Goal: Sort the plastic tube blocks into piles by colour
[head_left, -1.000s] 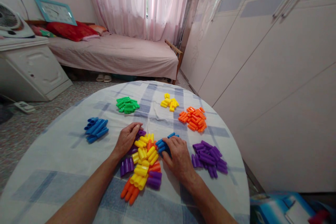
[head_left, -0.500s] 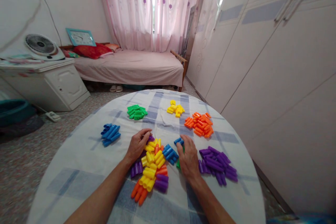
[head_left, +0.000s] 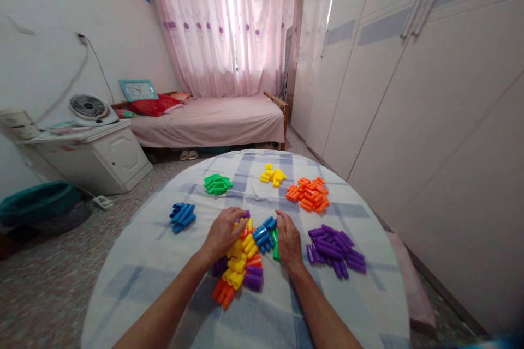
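A mixed heap of coloured plastic tubes [head_left: 241, 262] lies in the middle of the round table [head_left: 135, 262]. My left hand [head_left: 223, 233] rests on the heap's left top, fingers curled over yellow and purple tubes. My right hand [head_left: 289, 240] lies flat at the heap's right side, beside blue tubes [head_left: 264, 235] and a green tube [head_left: 276, 244]. Sorted piles ring the table: blue [head_left: 183, 216], green [head_left: 216, 183], yellow [head_left: 273, 175], orange [head_left: 309, 194], purple [head_left: 335, 250].
The checked cloth covers the table. Behind it stand a pink bed [head_left: 213, 120], a white cabinet [head_left: 94, 155] with a fan [head_left: 90, 107], and a power strip [head_left: 102, 202] on the floor. White wardrobe doors [head_left: 409, 98] run along the right.
The camera has tilted up, showing more of the room. My right hand slid off the blue tubes to the heap's right edge, uncovering a green tube. My left hand stayed on the heap.
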Tool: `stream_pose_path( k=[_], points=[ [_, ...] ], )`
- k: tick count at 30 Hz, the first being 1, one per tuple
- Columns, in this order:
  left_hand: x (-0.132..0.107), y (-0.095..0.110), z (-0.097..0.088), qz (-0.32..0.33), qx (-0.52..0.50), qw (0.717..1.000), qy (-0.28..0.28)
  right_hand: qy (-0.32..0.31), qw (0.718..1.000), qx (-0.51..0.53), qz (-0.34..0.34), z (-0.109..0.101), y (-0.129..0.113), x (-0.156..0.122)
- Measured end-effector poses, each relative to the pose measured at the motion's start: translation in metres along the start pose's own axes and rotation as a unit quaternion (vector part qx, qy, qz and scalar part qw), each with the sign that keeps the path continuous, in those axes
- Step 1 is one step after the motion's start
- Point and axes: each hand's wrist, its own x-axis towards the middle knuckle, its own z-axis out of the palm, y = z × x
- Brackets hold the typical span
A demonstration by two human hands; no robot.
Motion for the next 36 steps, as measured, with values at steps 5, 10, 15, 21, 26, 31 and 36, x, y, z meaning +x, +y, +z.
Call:
stream_pose_path(
  k=[5,10,15,21,26,31,36],
  points=[
    [-0.012,0.035,0.018,0.068,0.091,0.990,-0.088,-0.006,1.000,0.020,-0.010,-0.002,0.002,0.001],
    [-0.013,0.047,0.040,0.025,0.155,0.985,-0.071,-0.014,0.999,0.031,-0.001,-0.006,-0.001,0.001],
    [-0.021,0.036,0.025,0.010,0.077,0.997,0.010,-0.026,0.999,0.041,0.004,-0.005,0.003,0.003],
    [-0.054,-0.035,-0.022,-0.066,0.196,0.964,0.164,-0.038,0.999,0.037,0.011,-0.002,0.009,0.004],
    [-0.071,-0.089,-0.048,-0.120,0.304,0.929,0.173,-0.045,0.999,0.026,0.005,-0.001,0.012,0.005],
    [-0.074,-0.112,-0.043,-0.178,0.328,0.912,0.172,-0.039,0.999,0.022,0.005,-0.003,0.011,0.005],
    [-0.075,-0.115,-0.032,-0.185,0.277,0.921,0.202,-0.035,0.999,0.016,0.007,-0.003,0.010,0.005]
  ],
)
